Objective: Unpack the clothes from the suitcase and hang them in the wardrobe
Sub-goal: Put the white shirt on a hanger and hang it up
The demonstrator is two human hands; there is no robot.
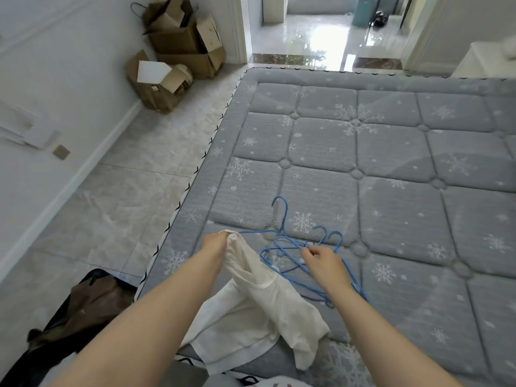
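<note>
The left hand [216,244] grips the limp, light shirt [259,308] by its top edge, while the right hand [324,261] pinches stiff, tangle-prone hangers [290,247] just beyond it.

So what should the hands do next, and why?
Probably lift one blue hanger free. The right hand pinches the tangled pile on the mattress, while the left hand holds the white top, which is not yet on a hanger.
</note>
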